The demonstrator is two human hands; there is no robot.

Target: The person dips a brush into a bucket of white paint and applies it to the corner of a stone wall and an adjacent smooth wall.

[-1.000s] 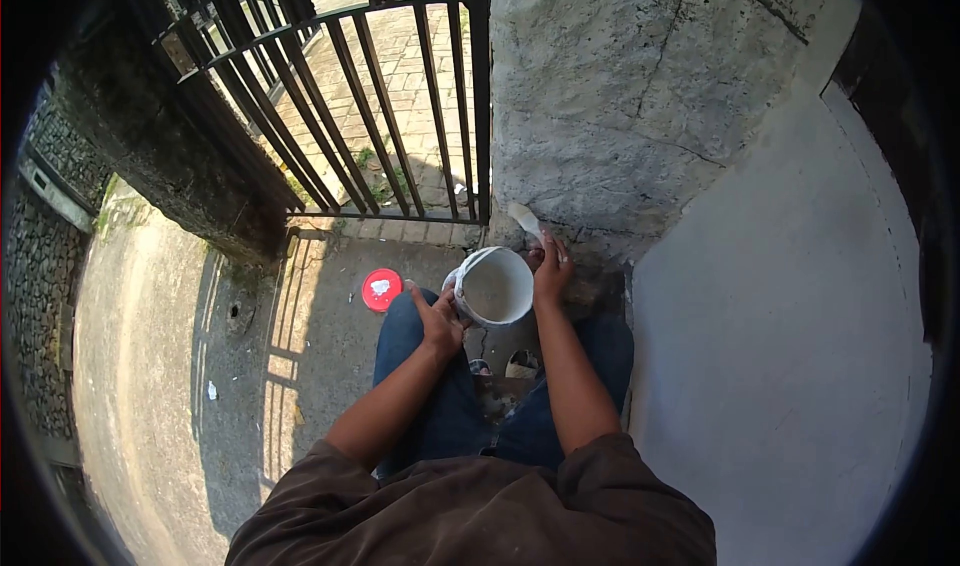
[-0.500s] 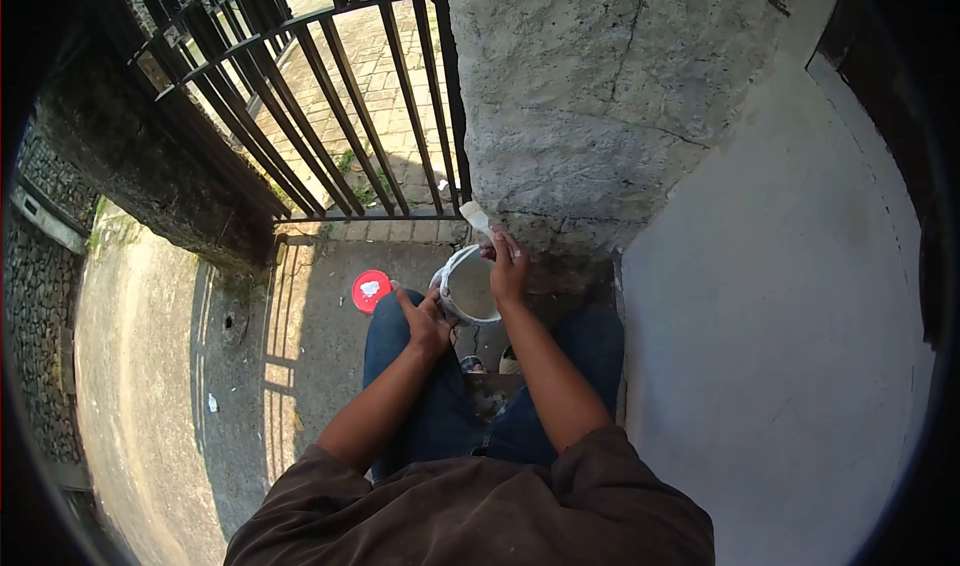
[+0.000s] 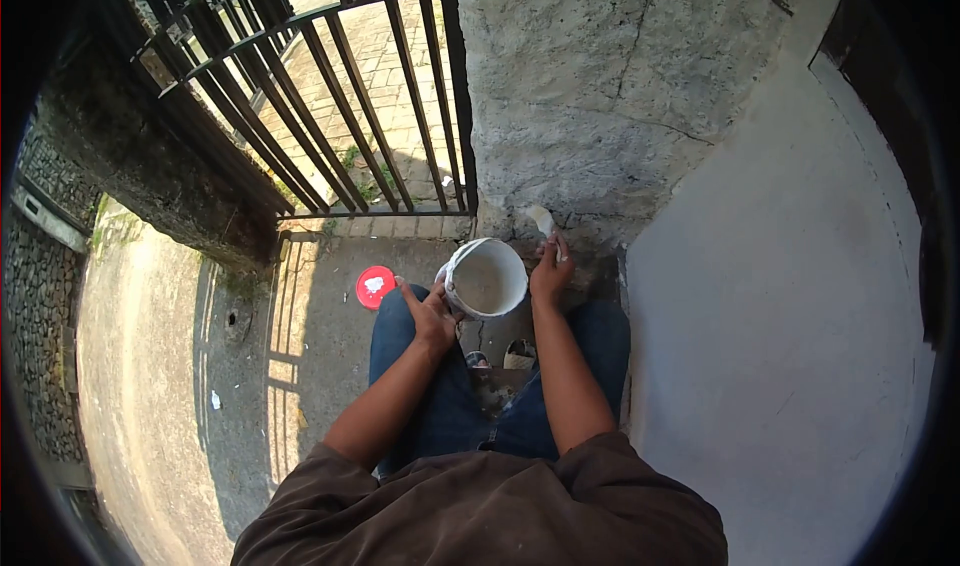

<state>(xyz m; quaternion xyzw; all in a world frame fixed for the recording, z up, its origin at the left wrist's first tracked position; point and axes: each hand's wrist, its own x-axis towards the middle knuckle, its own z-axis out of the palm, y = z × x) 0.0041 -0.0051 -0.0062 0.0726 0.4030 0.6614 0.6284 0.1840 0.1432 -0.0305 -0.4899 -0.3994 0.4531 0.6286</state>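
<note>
My left hand (image 3: 433, 316) grips the side of a white paint bucket (image 3: 513, 275), thumb pointing up and fingers against its outer wall. The bucket is held between my knees with its mouth toward me, and white smears coat its rim. To the right of the bucket, my right hand (image 3: 551, 269) is closed around the handle of a paintbrush (image 3: 541, 218). Its pale bristles point up and left, near the foot of the rough wall (image 3: 580, 156). The handle is partly hidden by my fingers.
A red lid (image 3: 365, 298) with a white patch lies on the concrete floor left of my knee. Ahead on the left stands a dark metal gate (image 3: 400, 101). A smooth grey-white wall (image 3: 770, 346) runs along my right side. My sandalled feet show below the bucket.
My right hand and the paintbrush have moved right, from over the bucket's rim to beside it. The bucket's mouth now shows fully, and the bucket sits slightly farther right.
</note>
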